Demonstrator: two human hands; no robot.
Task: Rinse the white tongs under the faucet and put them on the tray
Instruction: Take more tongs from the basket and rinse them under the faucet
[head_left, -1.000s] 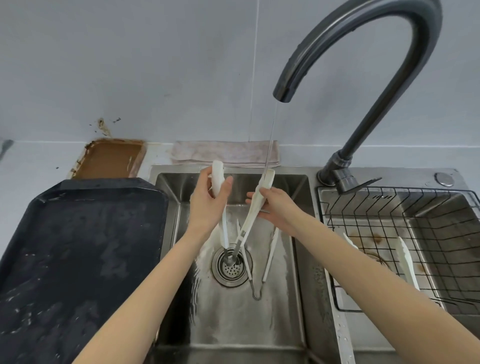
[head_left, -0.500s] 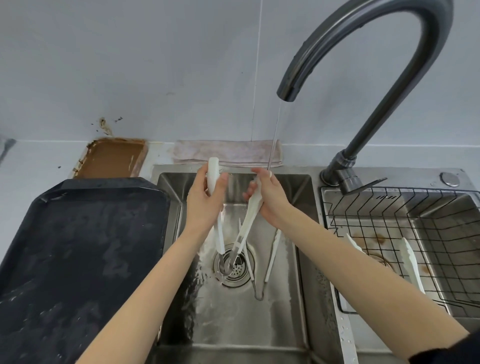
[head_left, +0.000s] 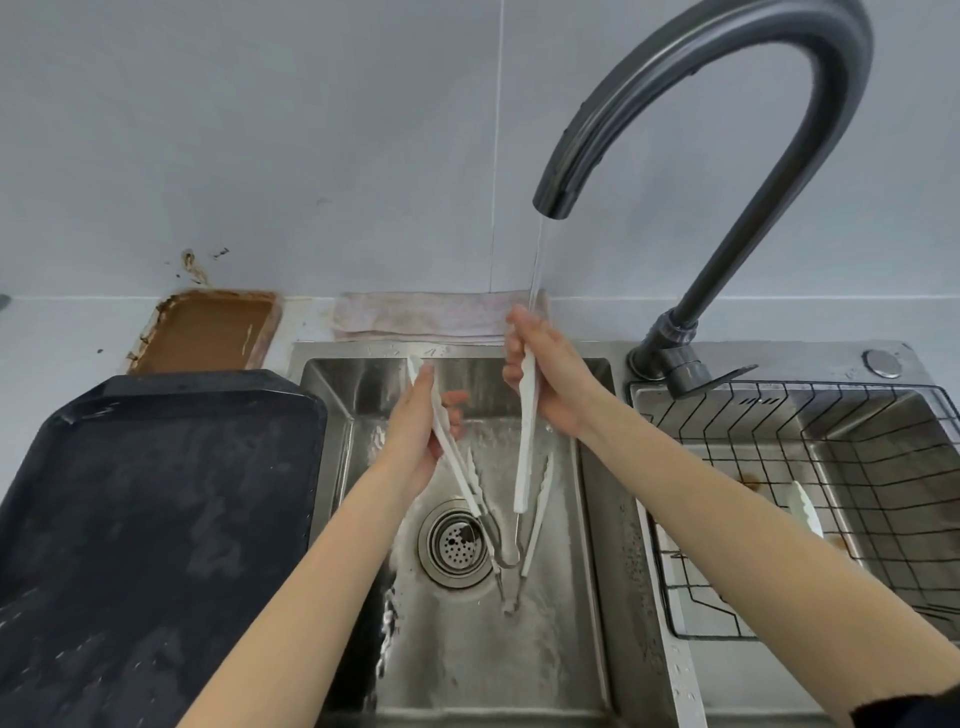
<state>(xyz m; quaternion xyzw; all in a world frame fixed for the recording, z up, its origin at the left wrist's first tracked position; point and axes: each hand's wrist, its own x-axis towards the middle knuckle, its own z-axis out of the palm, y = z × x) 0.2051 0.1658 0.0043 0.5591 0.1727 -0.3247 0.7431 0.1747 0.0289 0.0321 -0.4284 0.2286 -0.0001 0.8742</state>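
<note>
Holding the white plastic tongs (head_left: 524, 441) spread over the steel sink (head_left: 587, 519), left hand (head_left: 415, 441) and right hand (head_left: 550, 374) each gripping one arm, we risk wet plastic slipping before reaching the black tray (head_left: 156, 519) on our left.

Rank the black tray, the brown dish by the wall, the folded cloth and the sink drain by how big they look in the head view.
1. black tray, by far the largest.
2-3. folded cloth and brown dish: look alike, unranked.
4. sink drain, smallest, though nearer the camera.
</note>
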